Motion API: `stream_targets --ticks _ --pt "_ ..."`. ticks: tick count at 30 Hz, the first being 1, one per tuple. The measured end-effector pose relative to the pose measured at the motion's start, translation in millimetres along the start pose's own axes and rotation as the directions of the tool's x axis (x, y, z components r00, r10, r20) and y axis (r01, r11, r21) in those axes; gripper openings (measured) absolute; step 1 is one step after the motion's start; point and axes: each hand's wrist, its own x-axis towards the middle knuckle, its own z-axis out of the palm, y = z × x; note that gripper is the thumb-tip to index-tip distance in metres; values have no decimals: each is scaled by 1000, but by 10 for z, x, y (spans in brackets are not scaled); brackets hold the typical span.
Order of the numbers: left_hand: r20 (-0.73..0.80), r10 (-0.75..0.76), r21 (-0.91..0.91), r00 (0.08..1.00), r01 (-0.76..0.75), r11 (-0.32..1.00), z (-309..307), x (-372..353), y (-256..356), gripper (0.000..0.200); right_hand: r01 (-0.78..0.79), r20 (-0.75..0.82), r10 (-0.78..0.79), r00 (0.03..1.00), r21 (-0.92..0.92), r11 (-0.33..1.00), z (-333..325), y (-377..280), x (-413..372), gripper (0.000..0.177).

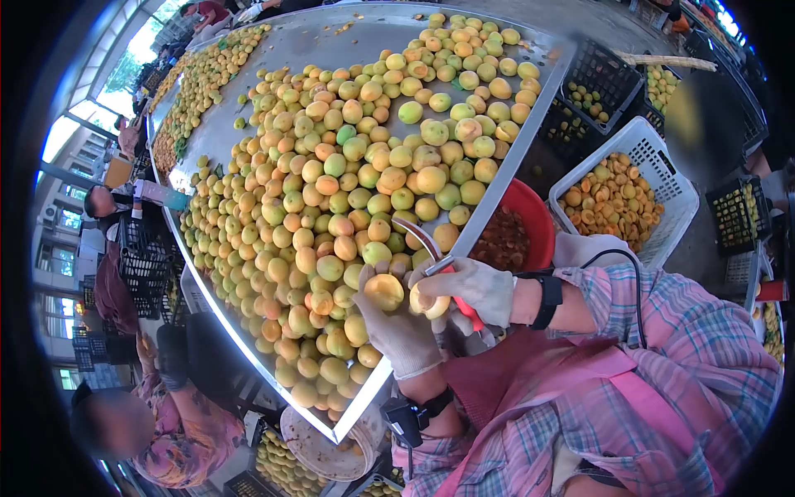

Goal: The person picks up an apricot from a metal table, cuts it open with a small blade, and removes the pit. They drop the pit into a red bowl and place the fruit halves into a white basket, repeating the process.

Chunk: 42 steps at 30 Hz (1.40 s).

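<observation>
Both my hands wear pale gloves and are close together over the near corner of the metal table [530,124]. My left hand [397,335] holds a halved apricot [384,292], cut face up. In my right hand [476,290] is a hooked cutter with red handles [467,311]; its curved blade [416,234] points up and away over the fruit. Another apricot half [429,303] sits between the two hands, against the right hand's fingers. Many whole apricots [315,190] lie piled around and beyond the hands.
A red basin [542,219] with brown pits stands beside the table's right edge, next to a white crate [675,203] of apricot halves. Black crates [609,74] are behind it. A white bucket [331,451] stands below the near corner. A co-worker [186,414] is at lower left.
</observation>
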Motion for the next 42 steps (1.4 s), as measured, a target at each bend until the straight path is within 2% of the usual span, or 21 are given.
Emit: stream_targets --ticks 2,4,7,9,11,13,15,16,20,21,22,23,24,25,27,29,32,36,38,41,42 --pt "34 -42 -150 999 47 988 1 -24 21 45 -143 -22 141 990 -152 978 -17 -9 14 25" --pt "78 -79 -297 994 99 950 12 -39 20 50 -118 -34 115 993 -127 985 32 -8 -6 26" --pt "126 -117 -213 985 142 967 36 -51 -10 58 -8 -10 6 1000 -212 977 -28 -5 15 29" --pt "134 -62 -109 989 77 991 24 -34 -43 59 -180 -98 160 982 -254 950 -43 -48 24 27" --pt "184 -25 -3 983 26 1000 16 -51 -15 59 -173 -75 162 984 -198 965 -42 -58 -13 25" --pt "336 98 236 937 -184 954 9 -86 108 56 59 164 -18 986 -250 966 -250 124 43 34" --pt "337 72 113 939 -116 987 104 -168 132 56 -195 -16 195 981 -107 975 -165 -45 -142 33" --pt "344 -30 -59 938 54 997 135 -178 112 58 -235 -34 233 972 -49 971 -139 -70 -209 31" --pt "492 -10 -142 871 91 986 173 -295 91 57 -116 -66 117 991 11 993 -115 -125 -561 31" --pt "551 134 96 824 -222 970 160 -292 40 57 -39 -56 40 998 10 999 -153 -116 -604 32" --pt "635 245 292 732 -521 802 158 -275 -14 57 38 -43 -38 998 6 999 -179 -127 -638 32" --pt "640 248 287 727 -526 801 169 -246 -86 57 18 -95 -7 995 108 994 -195 -169 -674 31" --pt "565 107 6 818 -134 991 184 -211 -167 57 61 -121 -33 992 236 970 -222 -231 -728 29" --pt "540 -74 -302 839 275 913 201 -197 -199 57 103 -144 -54 988 357 929 -275 -305 -786 28" --pt "579 -35 -340 814 280 898 198 -202 -169 64 268 -160 -215 963 552 790 -489 -456 -899 28" --pt "628 -49 -250 777 261 932 147 -189 -216 74 506 -347 -369 862 555 661 -609 -639 -1130 28" --pt "660 -53 -168 749 216 962 97 -228 -214 80 609 -527 -327 785 555 567 -897 -748 -1372 27" --pt "719 -101 -70 687 216 974 129 -216 -273 68 622 -664 -226 713 448 642 -933 -698 -1472 27" --pt "733 -93 -46 674 186 981 162 -203 -331 62 452 -620 -209 756 264 852 -711 -714 -1447 27" --pt "744 -36 19 667 32 999 208 -230 -250 55 430 -421 -316 850 209 878 -454 -634 -1281 32" --pt "739 -55 7 672 74 997 221 -250 -207 55 464 -357 -429 830 15 886 -374 -557 -1195 40"
